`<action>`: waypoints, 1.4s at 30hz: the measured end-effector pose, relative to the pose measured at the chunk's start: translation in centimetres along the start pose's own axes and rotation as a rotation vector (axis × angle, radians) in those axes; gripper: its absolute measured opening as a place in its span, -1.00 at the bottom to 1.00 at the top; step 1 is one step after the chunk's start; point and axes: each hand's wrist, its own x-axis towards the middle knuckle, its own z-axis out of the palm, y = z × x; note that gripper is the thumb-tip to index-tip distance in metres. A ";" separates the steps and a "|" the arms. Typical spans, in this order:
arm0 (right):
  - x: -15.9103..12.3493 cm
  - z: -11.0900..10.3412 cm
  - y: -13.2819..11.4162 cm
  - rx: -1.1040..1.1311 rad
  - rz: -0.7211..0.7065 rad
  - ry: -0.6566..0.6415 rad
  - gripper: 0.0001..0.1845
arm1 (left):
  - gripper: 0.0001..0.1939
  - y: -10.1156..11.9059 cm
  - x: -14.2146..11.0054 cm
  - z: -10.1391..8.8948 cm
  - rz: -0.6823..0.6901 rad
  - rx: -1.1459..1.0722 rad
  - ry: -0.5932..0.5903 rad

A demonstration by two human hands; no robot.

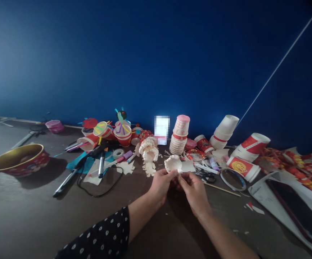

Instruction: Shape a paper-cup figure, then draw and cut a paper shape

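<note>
Between my two hands is a cut paper cup (pixel 173 164), its pale inside facing me and its rim snipped into small curled tabs. My left hand (pixel 161 185) grips the near left side of it, thumb along the edge. With thumb and fingers pinched, my right hand (pixel 193 187) holds the rim at the near right. Both hands are above the table, fingertips almost meeting. Just beyond to the left lies a chain of curled, fringed paper cups (pixel 149 154). The underside of the held cup is mostly hidden by my fingers.
Stacked paper cups (pixel 177 144) stand behind my hands, with more cups (pixel 221 133) to the right. A roll of tape (pixel 233 179) and scissors (pixel 208 177) lie nearby. A gold-lined bowl (pixel 21 162) sits far left; a phone (pixel 298 208) rests at right. A blue wall (pixel 156 61) closes the back.
</note>
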 end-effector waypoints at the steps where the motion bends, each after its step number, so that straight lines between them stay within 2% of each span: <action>1: 0.0 0.0 0.0 -0.008 0.001 -0.003 -0.78 | -0.75 0.0 0.0 0.0 0.001 0.003 -0.002; 11: 0.2 0.0 0.6 -0.103 -0.074 0.044 -0.92 | -0.72 -0.2 -0.1 0.0 0.062 0.133 -0.017; 17: 0.2 0.0 0.3 -0.127 -0.056 0.021 -0.93 | -0.72 -0.3 0.2 -0.2 0.044 0.108 -0.007; 24: 0.2 0.1 -0.1 -0.136 -0.043 0.050 -0.93 | -0.72 -0.2 0.3 -0.2 0.031 0.088 0.008; 33: 0.2 -0.1 0.4 -0.184 -0.020 0.016 -0.79 | -0.71 -0.4 0.4 -0.3 0.028 0.056 -0.001; 42: 0.3 -0.5 0.7 -0.308 -0.067 -0.024 -0.67 | -0.68 -0.4 0.6 -0.4 0.000 0.071 0.028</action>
